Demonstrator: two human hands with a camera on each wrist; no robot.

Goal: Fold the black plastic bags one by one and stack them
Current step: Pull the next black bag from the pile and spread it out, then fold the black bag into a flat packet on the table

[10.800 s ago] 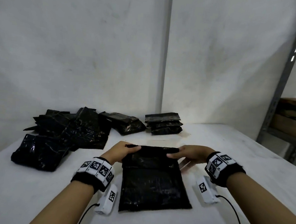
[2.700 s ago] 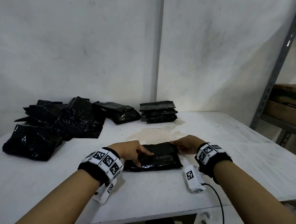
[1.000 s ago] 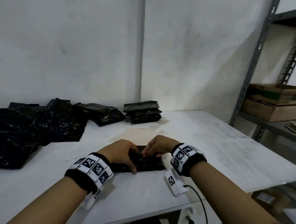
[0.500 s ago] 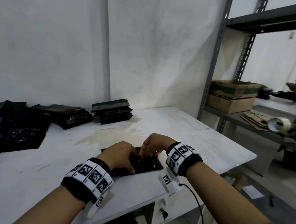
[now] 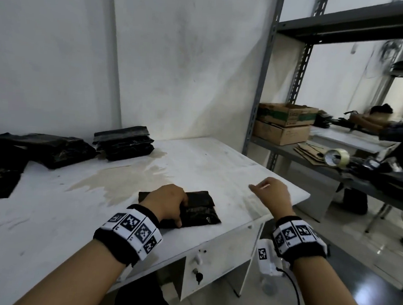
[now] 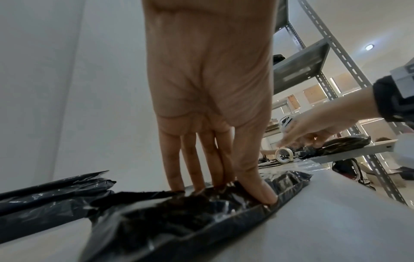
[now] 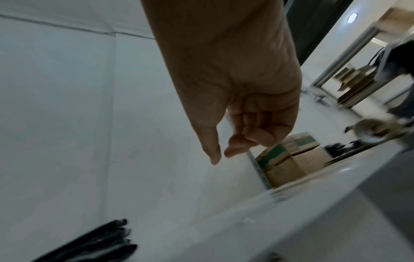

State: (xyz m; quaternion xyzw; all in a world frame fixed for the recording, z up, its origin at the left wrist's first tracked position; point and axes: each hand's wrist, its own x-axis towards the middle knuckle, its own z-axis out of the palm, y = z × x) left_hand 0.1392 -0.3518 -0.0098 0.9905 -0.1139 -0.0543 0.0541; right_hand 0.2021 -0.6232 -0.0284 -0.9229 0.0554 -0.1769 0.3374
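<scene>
Left hand (image 5: 167,201) presses straight fingers (image 6: 255,186) on the folded bag (image 5: 199,210) near the table's (image 5: 218,167) front edge, stack (image 5: 123,143) at 11 o'clock; right hand (image 5: 272,192), loosely curled, holds nothing at 3 o'clock: if pressure eases, the springy plastic may unfold.

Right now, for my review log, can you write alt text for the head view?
A person's left hand presses a small folded black plastic bag flat on a stained white table, while the right hand hovers empty near the table's right edge. A neat stack of folded black bags and loose unfolded black bags lie at the back.
</scene>
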